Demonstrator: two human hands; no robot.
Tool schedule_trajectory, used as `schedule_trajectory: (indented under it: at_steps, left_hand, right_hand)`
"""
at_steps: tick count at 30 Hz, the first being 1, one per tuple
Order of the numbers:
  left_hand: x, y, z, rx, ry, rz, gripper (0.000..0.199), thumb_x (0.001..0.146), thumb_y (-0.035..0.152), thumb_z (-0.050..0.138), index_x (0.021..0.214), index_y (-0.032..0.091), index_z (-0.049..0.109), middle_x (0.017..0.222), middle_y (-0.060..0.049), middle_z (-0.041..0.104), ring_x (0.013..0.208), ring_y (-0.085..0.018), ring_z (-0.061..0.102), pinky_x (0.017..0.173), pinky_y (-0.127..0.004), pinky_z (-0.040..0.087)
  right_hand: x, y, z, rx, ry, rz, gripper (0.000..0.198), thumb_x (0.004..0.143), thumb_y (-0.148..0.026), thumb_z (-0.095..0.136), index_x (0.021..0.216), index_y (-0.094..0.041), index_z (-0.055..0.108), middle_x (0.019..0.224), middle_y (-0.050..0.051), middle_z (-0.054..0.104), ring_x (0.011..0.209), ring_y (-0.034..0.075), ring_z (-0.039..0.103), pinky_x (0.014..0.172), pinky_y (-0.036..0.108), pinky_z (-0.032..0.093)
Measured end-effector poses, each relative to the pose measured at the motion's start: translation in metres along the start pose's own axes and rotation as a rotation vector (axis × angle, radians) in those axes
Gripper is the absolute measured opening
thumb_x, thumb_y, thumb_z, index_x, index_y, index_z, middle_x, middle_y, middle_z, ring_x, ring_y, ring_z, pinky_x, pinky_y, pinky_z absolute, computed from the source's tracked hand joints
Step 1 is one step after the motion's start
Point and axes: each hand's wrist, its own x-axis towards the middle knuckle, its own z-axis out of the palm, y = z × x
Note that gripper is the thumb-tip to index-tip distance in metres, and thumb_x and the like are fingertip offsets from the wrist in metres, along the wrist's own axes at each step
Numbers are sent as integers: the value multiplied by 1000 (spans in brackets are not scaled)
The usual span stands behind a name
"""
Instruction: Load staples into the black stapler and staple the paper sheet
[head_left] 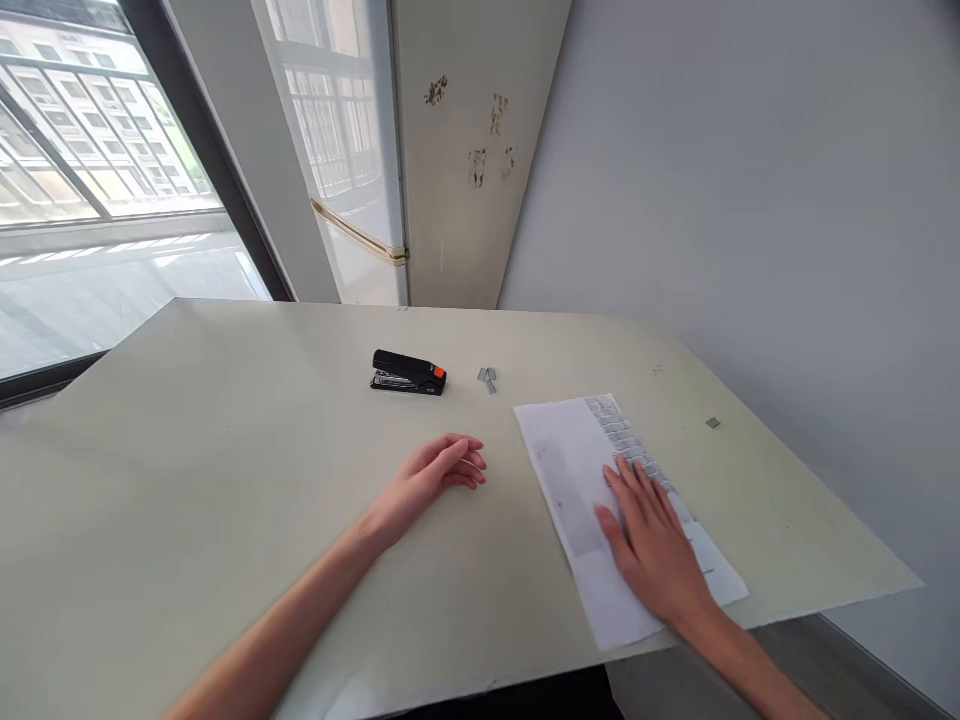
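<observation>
White paper sheets (559, 470), printed with a grey band along their right side, lie slanted on the table. My right hand (652, 540) is laid flat over them, fingers stretched out and thumb apart, covering part of the print. Left of the paper, my left hand (439, 470) is at the tabletop with its fingers loosely bent and nothing in them. Beyond that hand is a black stapler (409, 373) with an orange-red patch at its right end. A few small strips of staples (487, 379) lie just right of the stapler.
The pale table (225, 450) has a front edge close to me. Another small grey piece (713, 423) lies near its right side. A fridge (457, 220) with rusty spots stands behind, a plain wall (750, 180) runs along the right, and a window (97, 150) is at left.
</observation>
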Motion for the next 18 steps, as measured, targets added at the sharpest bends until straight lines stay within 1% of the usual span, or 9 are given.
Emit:
schedule_trajectory:
  at_steps: [2, 4, 6, 7, 9, 11, 13, 15, 18]
  left_hand:
    - [-3, -2, 2, 265, 41, 91, 38, 107, 53, 52, 116, 20, 70, 108, -9, 73, 100, -24, 69, 96, -41, 54]
    - [-5, -4, 2, 600, 76, 271, 33, 107, 47, 51, 117, 22, 70, 114, -10, 73, 109, -27, 68, 101, -45, 52]
    - [-6, -6, -1, 885, 53, 464, 28, 106, 41, 54, 121, 24, 70, 128, -12, 71, 125, -31, 62, 111, -51, 46]
    - [-6, -7, -4, 984, 27, 529, 28, 105, 38, 55, 125, 24, 69, 136, -13, 69, 133, -33, 57, 115, -54, 42]
    - [-7, -8, -12, 1106, -12, 566, 35, 105, 38, 56, 136, 24, 65, 148, -13, 63, 144, -35, 49, 120, -57, 37]
    - [-9, -9, -23, 1174, -8, 537, 43, 106, 40, 57, 145, 24, 59, 157, -13, 56, 150, -35, 43, 122, -59, 36]
    - [-15, -8, -33, 1227, 4, 501, 48, 106, 43, 56, 150, 25, 56, 163, -12, 50, 154, -36, 39, 124, -59, 34]
    - [-23, -7, -43, 1272, 23, 464, 50, 107, 44, 55, 154, 27, 53, 166, -10, 46, 156, -35, 37, 126, -59, 32]
    - [-36, -4, -52, 1347, 47, 402, 53, 109, 44, 52, 159, 29, 47, 169, -7, 42, 158, -33, 33, 127, -57, 30]
  right_hand:
    - [-6, -33, 5, 20, 10, -23, 63, 111, -49, 36, 168, -24, 29, 176, 8, 28, 163, 32, 24, 130, 62, 29]
    - [-10, -69, 9, 72, 21, -54, 64, 111, -46, 39, 170, -26, 25, 177, 8, 25, 163, 34, 22, 130, 65, 28]
    - [-12, -105, 5, 181, 6, -94, 67, 111, -43, 41, 172, -30, 16, 178, 7, 20, 163, 36, 21, 128, 69, 29]
    - [-13, -120, 0, 261, -26, -103, 69, 110, -42, 42, 172, -32, 12, 179, 5, 16, 163, 36, 20, 126, 68, 34]
    - [-12, -142, -15, 428, -122, -107, 72, 111, -39, 41, 172, -37, 5, 179, 1, 13, 163, 32, 21, 123, 61, 45]
    - [-9, -147, -31, 544, -182, -129, 70, 111, -35, 39, 171, -40, 5, 178, -2, 19, 162, 28, 24, 121, 55, 49]
    - [-4, -138, -39, 583, -199, -168, 67, 111, -32, 39, 171, -42, 11, 175, -3, 28, 161, 26, 29, 122, 53, 49]
    - [1, -119, -36, 564, -194, -198, 65, 110, -32, 42, 170, -42, 18, 173, -3, 35, 160, 27, 32, 122, 54, 49]
    - [5, -95, -22, 508, -152, -255, 67, 109, -33, 48, 169, -40, 22, 171, -1, 39, 158, 28, 37, 122, 55, 48]
